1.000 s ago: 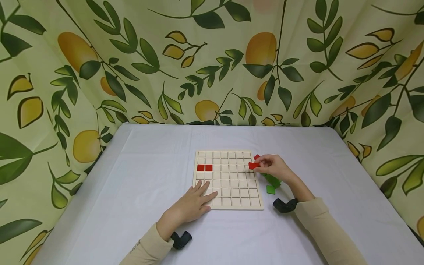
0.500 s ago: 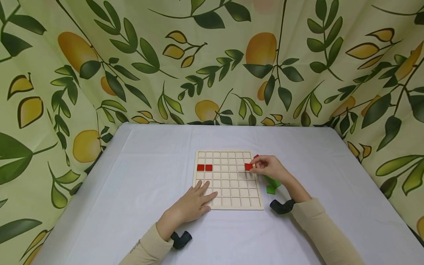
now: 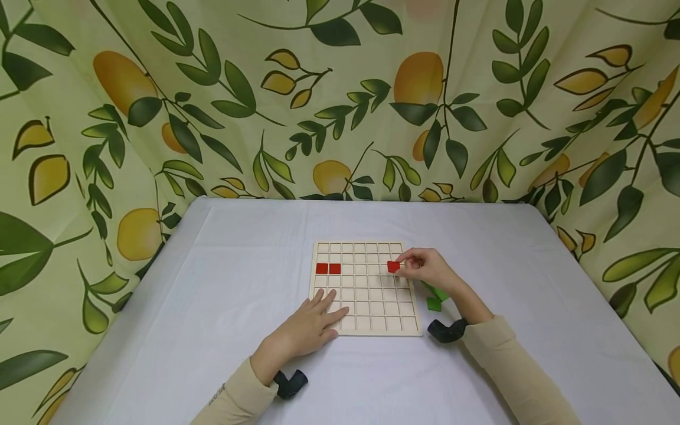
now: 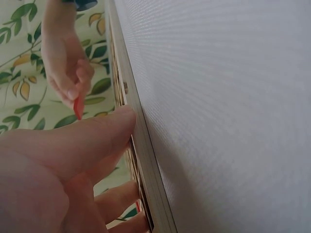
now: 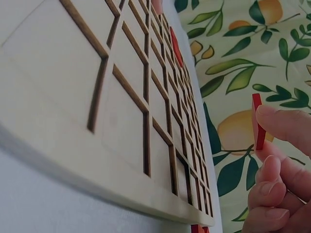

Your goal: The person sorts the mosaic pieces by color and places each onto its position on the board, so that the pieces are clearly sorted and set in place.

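A pale wooden grid board point(image 3: 363, 292) lies on the white-covered table. Two red square tiles point(image 3: 334, 268) sit side by side in cells at its left. My right hand point(image 3: 427, 268) pinches another red tile point(image 3: 393, 267) between thumb and finger above the board's right part; in the right wrist view that tile point(image 5: 258, 121) is held on edge, apart from the board. My left hand point(image 3: 307, 327) rests with spread fingers on the board's lower left corner, and in the left wrist view its thumb touches the board's edge point(image 4: 141, 141).
Green tiles point(image 3: 434, 303) lie right of the board, partly behind my right forearm. Red pieces point(image 5: 197, 228) show below the board's edge in the right wrist view. A black device point(image 3: 447, 330) is at my right wrist, another point(image 3: 291, 385) at my left. A patterned cloth hangs behind the table.
My right hand has moved left with its red tile, from the board's right edge to over the cells. A red tile beside the board is now hidden in the head view. My left hand stays put.
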### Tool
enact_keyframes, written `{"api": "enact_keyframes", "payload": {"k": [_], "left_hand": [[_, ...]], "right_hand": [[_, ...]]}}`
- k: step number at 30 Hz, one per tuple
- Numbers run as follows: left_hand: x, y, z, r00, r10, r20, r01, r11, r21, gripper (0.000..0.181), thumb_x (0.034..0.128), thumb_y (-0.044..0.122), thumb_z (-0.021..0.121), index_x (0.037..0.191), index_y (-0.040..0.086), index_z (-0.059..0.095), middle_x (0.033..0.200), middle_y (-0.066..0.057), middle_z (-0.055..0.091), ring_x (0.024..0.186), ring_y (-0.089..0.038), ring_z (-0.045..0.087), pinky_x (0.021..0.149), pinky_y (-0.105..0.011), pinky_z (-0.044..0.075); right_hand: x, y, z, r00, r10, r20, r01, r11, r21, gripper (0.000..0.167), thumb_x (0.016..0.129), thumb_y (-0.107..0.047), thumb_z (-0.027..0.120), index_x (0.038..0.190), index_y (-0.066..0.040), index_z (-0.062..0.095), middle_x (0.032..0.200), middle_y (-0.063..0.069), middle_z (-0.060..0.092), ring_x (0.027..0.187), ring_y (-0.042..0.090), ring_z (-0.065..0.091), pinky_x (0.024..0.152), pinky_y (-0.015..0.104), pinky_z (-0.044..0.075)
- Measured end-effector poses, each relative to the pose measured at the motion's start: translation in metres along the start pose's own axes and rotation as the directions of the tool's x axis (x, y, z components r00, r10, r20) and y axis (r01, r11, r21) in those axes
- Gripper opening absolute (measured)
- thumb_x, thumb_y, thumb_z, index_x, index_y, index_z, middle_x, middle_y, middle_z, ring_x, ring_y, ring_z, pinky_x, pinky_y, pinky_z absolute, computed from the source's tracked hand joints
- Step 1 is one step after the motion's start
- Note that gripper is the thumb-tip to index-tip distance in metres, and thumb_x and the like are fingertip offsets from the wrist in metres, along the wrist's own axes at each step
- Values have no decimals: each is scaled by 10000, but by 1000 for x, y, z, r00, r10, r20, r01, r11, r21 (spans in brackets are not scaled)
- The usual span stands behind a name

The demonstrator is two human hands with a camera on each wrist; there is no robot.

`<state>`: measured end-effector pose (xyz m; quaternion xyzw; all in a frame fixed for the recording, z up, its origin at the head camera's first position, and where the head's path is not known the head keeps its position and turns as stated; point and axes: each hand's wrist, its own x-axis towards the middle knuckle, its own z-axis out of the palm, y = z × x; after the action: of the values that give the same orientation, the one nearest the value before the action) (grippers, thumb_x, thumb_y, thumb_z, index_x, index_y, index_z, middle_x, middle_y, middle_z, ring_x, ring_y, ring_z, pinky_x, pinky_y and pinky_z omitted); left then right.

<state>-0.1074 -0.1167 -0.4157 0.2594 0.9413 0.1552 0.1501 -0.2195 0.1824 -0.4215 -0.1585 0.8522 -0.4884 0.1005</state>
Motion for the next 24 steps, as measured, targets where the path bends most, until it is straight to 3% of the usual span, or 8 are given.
{"api": "enact_keyframes", "payload": {"k": [24], "left_hand": [[1,0,0,1000,-6,2,6,1000,5,480,974,278,544,1443,223,461,1597,-149,282,1498,-399,209,1195,-553,268]], "right_hand": [[7,-10,16,999,34,1,-34,999,27,336,795,-107,775,1044,80,650,721,-28,488,638,63,445,550,158,388]]}}
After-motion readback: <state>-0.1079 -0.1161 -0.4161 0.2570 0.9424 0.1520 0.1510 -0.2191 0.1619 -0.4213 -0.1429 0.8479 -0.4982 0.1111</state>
